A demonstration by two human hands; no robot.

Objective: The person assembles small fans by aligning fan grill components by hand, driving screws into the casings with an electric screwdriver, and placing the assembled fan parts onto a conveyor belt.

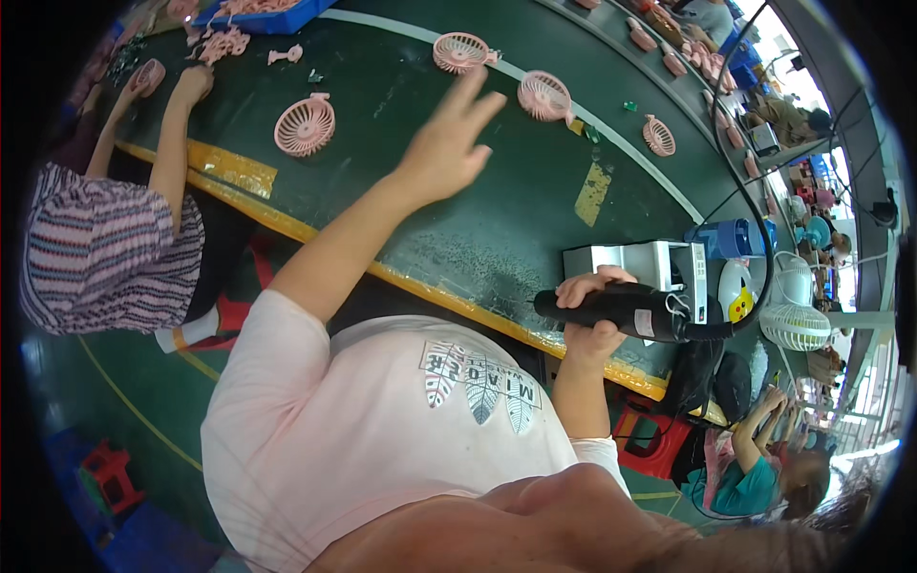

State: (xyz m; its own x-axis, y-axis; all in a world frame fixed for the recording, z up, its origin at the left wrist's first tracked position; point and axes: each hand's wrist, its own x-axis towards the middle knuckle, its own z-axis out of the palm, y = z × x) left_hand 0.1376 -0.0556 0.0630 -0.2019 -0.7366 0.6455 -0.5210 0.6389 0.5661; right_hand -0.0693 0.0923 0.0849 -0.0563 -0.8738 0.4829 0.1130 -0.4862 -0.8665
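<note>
My left hand stretches out over the green worktable, fingers apart and nothing in them. Its fingertips overlap the near edge of a round pink fan grille; I cannot tell whether they touch it. Just right of those fingers lies a second pink fan grille. My right hand wraps round a black electric screwdriver, held level above the table's near edge with its narrow end pointing left. A black cable runs from its right end up over the table.
Another pink grille lies to the left, one more to the right. A white box-shaped device stands behind the screwdriver. At far left a co-worker's hands handle pink parts near a blue tray. A white fan stands right.
</note>
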